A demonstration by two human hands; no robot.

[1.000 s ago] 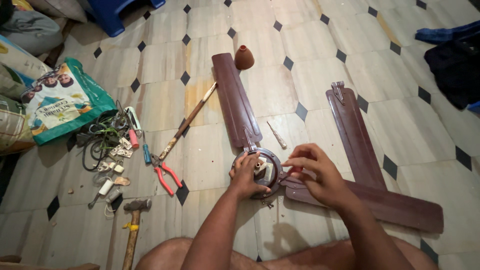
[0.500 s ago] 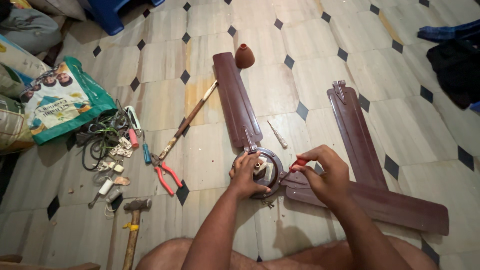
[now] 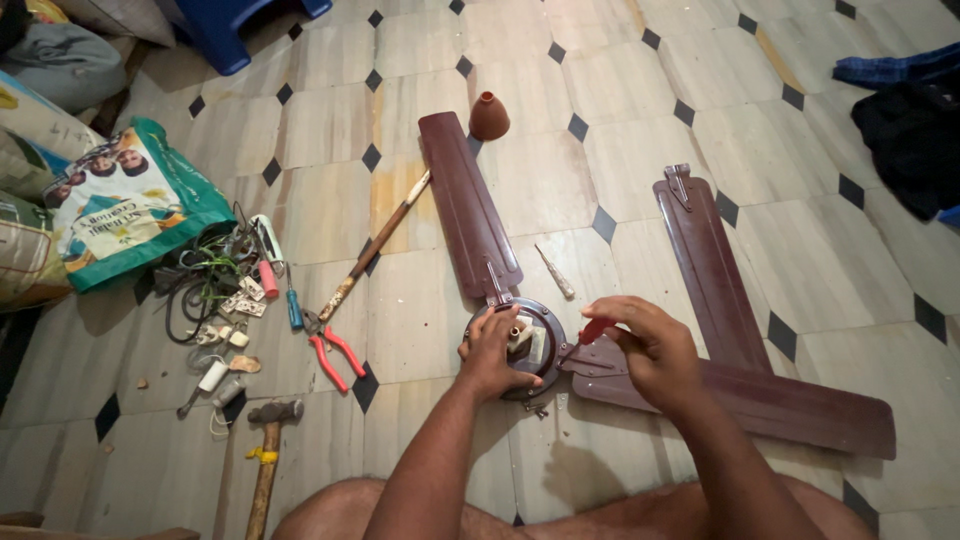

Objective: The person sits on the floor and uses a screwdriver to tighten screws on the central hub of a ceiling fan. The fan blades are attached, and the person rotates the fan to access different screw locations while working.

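Note:
A brown ceiling fan motor hub (image 3: 540,338) lies on the tiled floor with one blade (image 3: 466,202) attached and pointing away from me. My left hand (image 3: 495,352) presses down on the hub's near side. My right hand (image 3: 650,350) grips a red-handled screwdriver (image 3: 596,330) whose tip points at the bracket of a second blade (image 3: 740,392) that stretches to the right. A third blade (image 3: 705,262) lies loose beside it, its bracket end far from the hub.
Red-handled pliers (image 3: 334,352), a long wooden-handled tool (image 3: 375,246), a hammer (image 3: 268,440), a small screwdriver (image 3: 555,272), tangled wires and small parts (image 3: 215,280) lie at left. A brown canopy cup (image 3: 488,116) sits beyond the blade. Bags (image 3: 120,205) at far left, dark cloth (image 3: 915,130) at right.
My right hand has lifted slightly and shifted toward the hub, bringing the red screwdriver handle into view. The right-hand blade has shifted a little. My left hand stays on the hub.

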